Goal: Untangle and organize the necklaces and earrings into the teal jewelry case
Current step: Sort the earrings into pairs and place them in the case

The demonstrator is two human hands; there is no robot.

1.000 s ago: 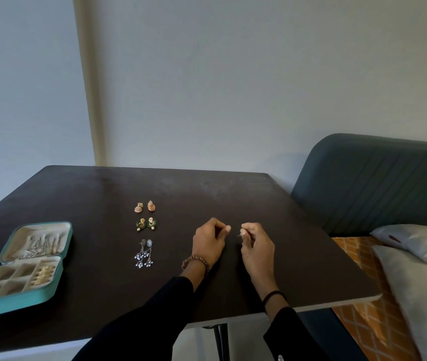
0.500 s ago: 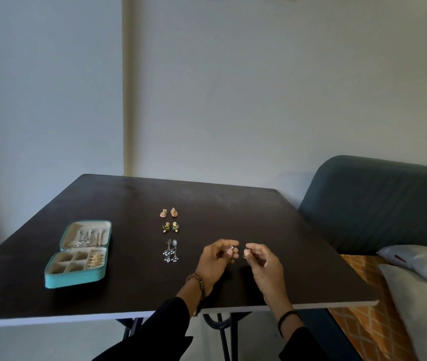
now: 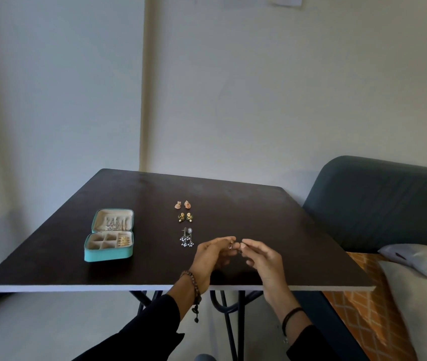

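- Pinching a small earring [image 3: 230,246] between thumb and fingertip, the left hand [image 3: 213,254] hangs just above the dark bench [image 3: 246,209], near its front edge.
- Facing it and almost touching, the right hand [image 3: 263,259] has thumb and forefinger drawn together; whether they grip anything is too small to tell.
- Three pairs lie in a column just beyond the hands: silver drop earrings [image 3: 187,238] nearest, green-and-gold earrings [image 3: 185,217] in the middle, peach earrings [image 3: 182,204] farthest.
- Well to the left, the teal jewelry case [image 3: 108,255] lies open on the bench, with silver pieces [image 3: 113,224] in its lid and gold pieces [image 3: 123,241] in the tray's right-hand compartment.
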